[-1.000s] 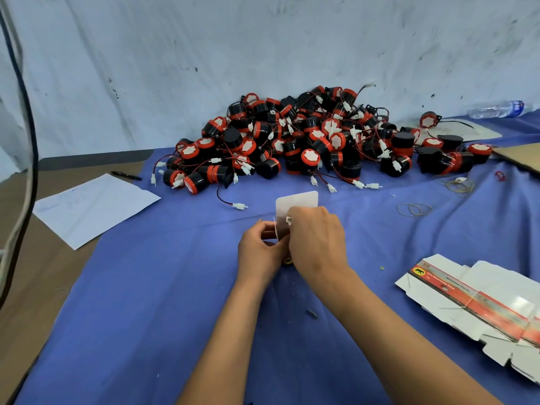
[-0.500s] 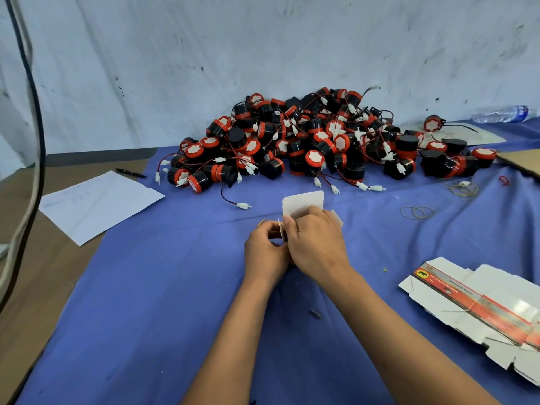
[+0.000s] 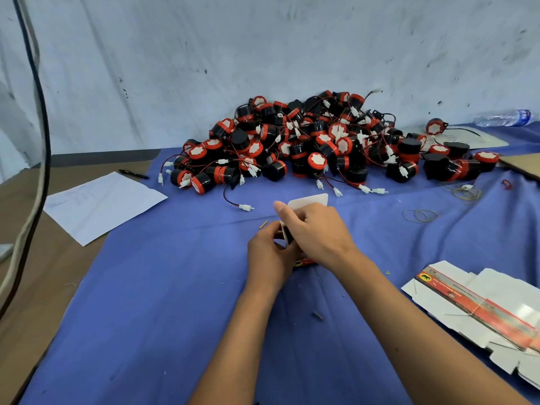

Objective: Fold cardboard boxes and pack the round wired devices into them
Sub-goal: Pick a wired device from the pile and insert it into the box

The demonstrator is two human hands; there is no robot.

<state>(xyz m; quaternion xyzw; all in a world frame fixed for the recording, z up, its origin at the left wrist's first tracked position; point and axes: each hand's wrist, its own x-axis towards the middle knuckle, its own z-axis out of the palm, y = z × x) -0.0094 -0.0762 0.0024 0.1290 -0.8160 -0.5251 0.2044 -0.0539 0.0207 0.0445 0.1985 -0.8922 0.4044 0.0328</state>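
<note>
Two hands working mid-cloth: left hand (image 3: 267, 252) gripping the small cardboard box (image 3: 306, 201) to steady it, right hand (image 3: 317, 232) curling over its top, apparently tucking something in; pile of round wired devices (image 3: 306, 141) waiting beyond, flat box blanks (image 3: 482, 311) lying right.

Cloth, cardboard and plastic
Matt blue cloth (image 3: 163, 302) lay wrinkled; flat cardboard boxes (image 3: 479, 311) looked glossy; devices (image 3: 317, 141) were smooth plastic.

The right hand (image 3: 317, 232) slid further over the small box (image 3: 306, 200), covering more of its white flap, while its thumb lifted and straightened.
</note>
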